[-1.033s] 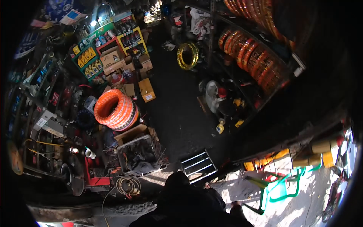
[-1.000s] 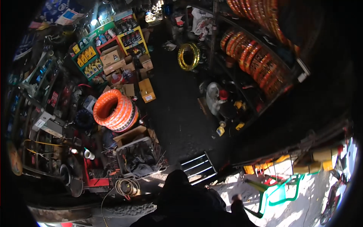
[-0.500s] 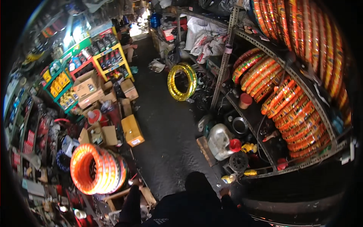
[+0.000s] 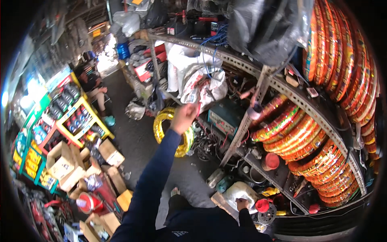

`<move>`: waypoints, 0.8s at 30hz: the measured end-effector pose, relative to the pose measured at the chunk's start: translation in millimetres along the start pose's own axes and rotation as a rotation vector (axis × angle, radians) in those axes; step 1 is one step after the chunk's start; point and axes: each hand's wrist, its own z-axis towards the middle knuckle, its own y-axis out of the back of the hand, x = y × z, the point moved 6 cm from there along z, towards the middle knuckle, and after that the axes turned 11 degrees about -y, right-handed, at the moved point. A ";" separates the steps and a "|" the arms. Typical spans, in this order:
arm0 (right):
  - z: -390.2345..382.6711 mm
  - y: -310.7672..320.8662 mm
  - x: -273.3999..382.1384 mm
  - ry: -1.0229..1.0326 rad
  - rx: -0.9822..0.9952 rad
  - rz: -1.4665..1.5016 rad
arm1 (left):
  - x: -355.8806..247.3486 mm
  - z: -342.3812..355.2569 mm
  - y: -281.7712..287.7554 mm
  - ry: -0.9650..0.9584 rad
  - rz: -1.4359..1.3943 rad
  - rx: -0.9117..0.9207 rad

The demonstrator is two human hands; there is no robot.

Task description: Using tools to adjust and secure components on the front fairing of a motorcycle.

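Note:
My left hand (image 4: pixel 185 116) is raised ahead of me, fingers closed on a thin red item (image 4: pixel 198 107). It appears over the yellow foil-wrapped tire ring (image 4: pixel 159 129), in front of white sacks with red markings (image 4: pixel 201 88); whether it touches either is unclear. My right hand (image 4: pixel 242 203) is low at the lower right, fingers curled, in front of a pale plastic jerrycan (image 4: pixel 239 189) beside a red cap or funnel (image 4: pixel 262 205); its contents are hidden. A teal metal box (image 4: pixel 221 119) sits on the rack right of my left hand.
A perforated metal rack (image 4: pixel 260 92) holds wrapped tires (image 4: pixel 310 133) along the right. Coloured bottle shelves (image 4: pixel 84 117) and cardboard boxes (image 4: pixel 60 163) line the left. A seated person (image 4: pixel 90 86) is at the back left beside the dark floor aisle (image 4: pixel 145 149).
The view has swung toward the right-hand rack and moved nearer it. My left arm, low at the bottom half a second ago, is now stretched out forward and up with the red item.

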 end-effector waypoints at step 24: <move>-65.9 -81.9 178.1 -0.299 -0.548 0.930 | 63.2 309.1 14.9 -0.402 -0.271 0.370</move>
